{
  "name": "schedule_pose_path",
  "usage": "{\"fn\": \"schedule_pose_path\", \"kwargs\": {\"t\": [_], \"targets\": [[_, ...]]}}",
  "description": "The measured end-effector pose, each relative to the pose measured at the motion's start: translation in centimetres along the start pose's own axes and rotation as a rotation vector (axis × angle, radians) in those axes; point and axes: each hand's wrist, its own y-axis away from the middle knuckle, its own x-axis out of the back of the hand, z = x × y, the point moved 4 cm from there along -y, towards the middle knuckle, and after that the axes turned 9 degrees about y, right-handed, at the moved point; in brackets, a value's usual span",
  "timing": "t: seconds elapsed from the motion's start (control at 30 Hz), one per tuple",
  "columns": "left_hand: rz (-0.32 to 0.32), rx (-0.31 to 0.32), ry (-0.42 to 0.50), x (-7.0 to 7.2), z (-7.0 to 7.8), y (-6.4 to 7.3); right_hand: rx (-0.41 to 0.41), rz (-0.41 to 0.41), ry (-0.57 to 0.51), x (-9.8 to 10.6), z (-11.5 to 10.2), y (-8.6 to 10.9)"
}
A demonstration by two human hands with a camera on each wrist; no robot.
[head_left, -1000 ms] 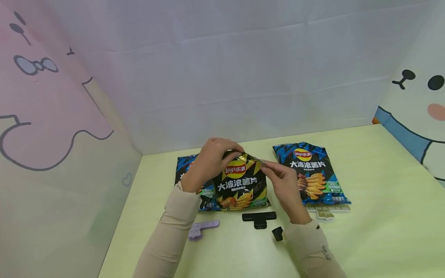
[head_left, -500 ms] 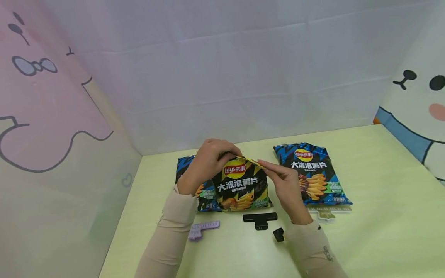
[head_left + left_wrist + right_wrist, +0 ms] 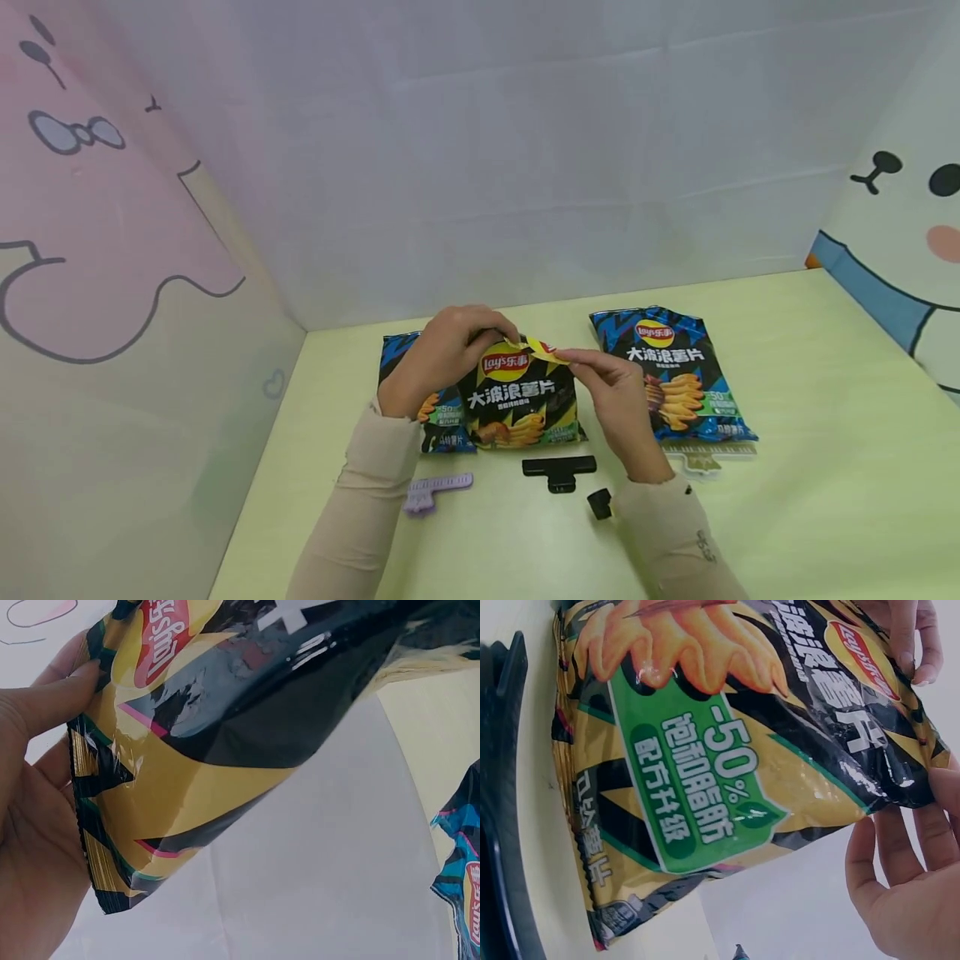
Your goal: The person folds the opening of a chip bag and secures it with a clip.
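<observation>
A black and yellow Lay's chip bag (image 3: 517, 408) stands upright, its top edge folded forward into a yellow strip with a bit of red. My left hand (image 3: 459, 343) pinches that top edge on the left. On the right, thumb and fingers of my right hand (image 3: 618, 404) pinch the folded strip. In the left wrist view, the left thumb presses on the bag (image 3: 217, 757) beside the logo, close to the crimped edge. The right wrist view has the bag's front (image 3: 802, 787) slanting across it, with right fingers behind its top corner.
One blue chip bag (image 3: 448, 425) lies partly behind the left arm, another (image 3: 667, 371) to the right. Before them lie a purple clip (image 3: 431, 492), a black clip (image 3: 560, 472), a small black object (image 3: 600, 504) and a translucent gold clip (image 3: 705, 458). A pale curtain (image 3: 525, 167) stands behind.
The bag's top edge has been turned forward and down, so a wider yellow strip shows. My left hand has shifted slightly left and down; the right keeps its place.
</observation>
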Motion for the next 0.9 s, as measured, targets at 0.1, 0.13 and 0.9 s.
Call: {"fn": "schedule_pose_path", "kwargs": {"t": [0.1, 0.13, 0.9], "targets": [[-0.007, 0.029, -0.017, 0.04, -0.02, -0.02, 0.0, -0.009, 0.0, -0.05, -0.18, -0.13], [-0.009, 0.036, -0.02, 0.03, -0.04, -0.02, -0.002, -0.013, 0.002, -0.07, -0.21, -0.15], [-0.069, 0.117, 0.022, -0.3, 0.04, 0.05, -0.028, 0.005, 0.051, -0.22, -0.41, 0.06]]}}
